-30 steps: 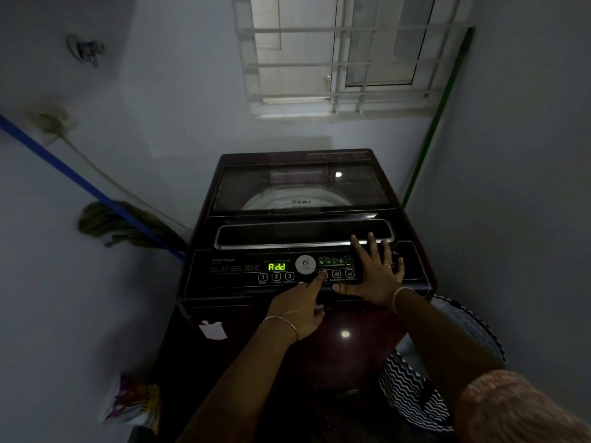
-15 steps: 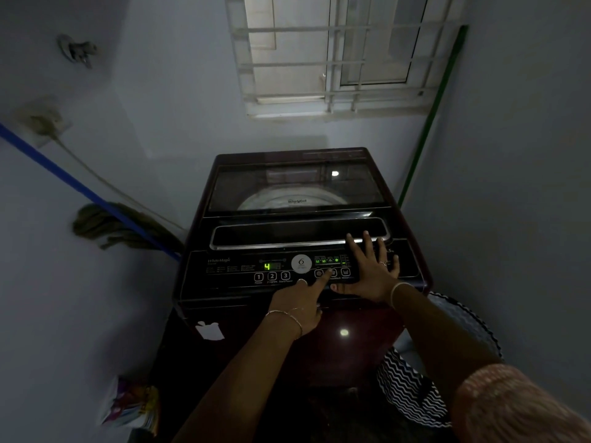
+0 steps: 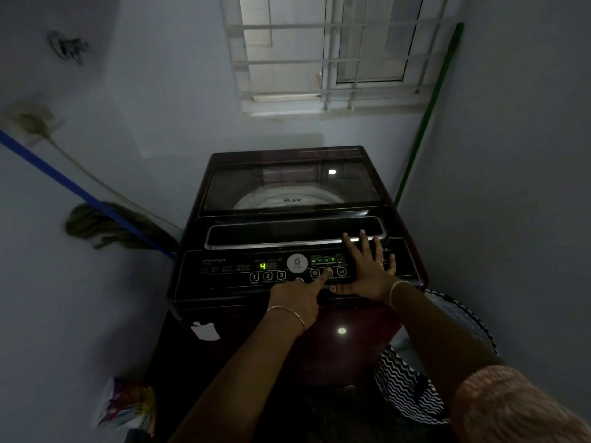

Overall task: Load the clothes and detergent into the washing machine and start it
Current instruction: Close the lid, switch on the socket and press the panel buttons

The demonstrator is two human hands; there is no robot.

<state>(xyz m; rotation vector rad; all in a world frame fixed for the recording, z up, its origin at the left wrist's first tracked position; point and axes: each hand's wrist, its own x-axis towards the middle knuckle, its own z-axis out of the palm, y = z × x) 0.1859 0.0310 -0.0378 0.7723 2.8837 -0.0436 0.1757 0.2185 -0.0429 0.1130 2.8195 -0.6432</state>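
Two hands rest on the control panel point(image 3: 224, 276) of the washing machine point(image 3: 351, 346), whose glass lid point(image 3: 287, 187) lies closed, the white drum rim showing through it. The left hand point(image 3: 295, 298) stretches out its index finger, tip on a round button in the row right of the dial, its other fingers curled under and holding nothing. The right hand point(image 3: 367, 270) lies flat just beside it, fingers spread apart, their tips reaching the chrome lid handle point(image 3: 271, 244). The display point(image 3: 262, 266) shows a green 4. A zigzag-patterned basket point(image 3: 403, 388) stands right of the machine.
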